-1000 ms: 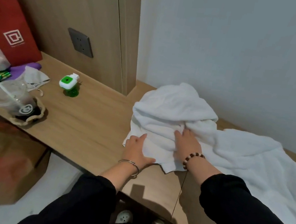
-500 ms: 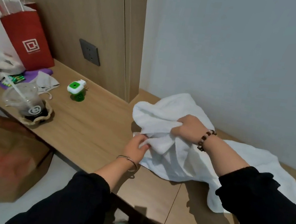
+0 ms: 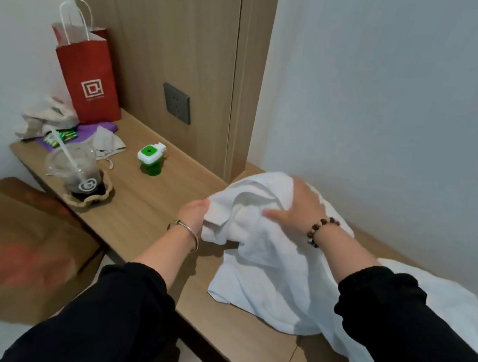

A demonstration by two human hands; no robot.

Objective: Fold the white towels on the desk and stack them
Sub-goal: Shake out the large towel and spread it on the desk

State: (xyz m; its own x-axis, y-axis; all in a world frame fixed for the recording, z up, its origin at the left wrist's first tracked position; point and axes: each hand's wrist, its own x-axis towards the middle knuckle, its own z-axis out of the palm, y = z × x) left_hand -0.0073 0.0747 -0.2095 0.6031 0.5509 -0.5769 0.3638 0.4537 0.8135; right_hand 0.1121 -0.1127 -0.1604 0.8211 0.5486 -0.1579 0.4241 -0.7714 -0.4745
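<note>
1. Towel [image 3: 265, 266], white and rumpled, sits on the right half of the desk [image 3: 145, 213]. Its upper part is bunched and raised off the wood, and the rest trails down toward the near edge.
2. Fingers of the left hand [image 3: 193, 214] pinch the bunch's left edge, tips buried in cloth. A bangle [image 3: 184, 230] circles that wrist.
3. Over the top of the bunch lies the right hand [image 3: 299, 209], thumb stretched leftward, fingers curled into the far fold and gripping it, though blurred. Beads [image 3: 321, 228] ring that wrist.
4. More white cloth [image 3: 433, 293] lies farther right on the desk; whether it is the same towel I cannot tell.
5. At the desk's left end stand a cup [image 3: 76, 169] with a straw, a green bottle [image 3: 150, 157] and a red bag [image 3: 90, 85].
</note>
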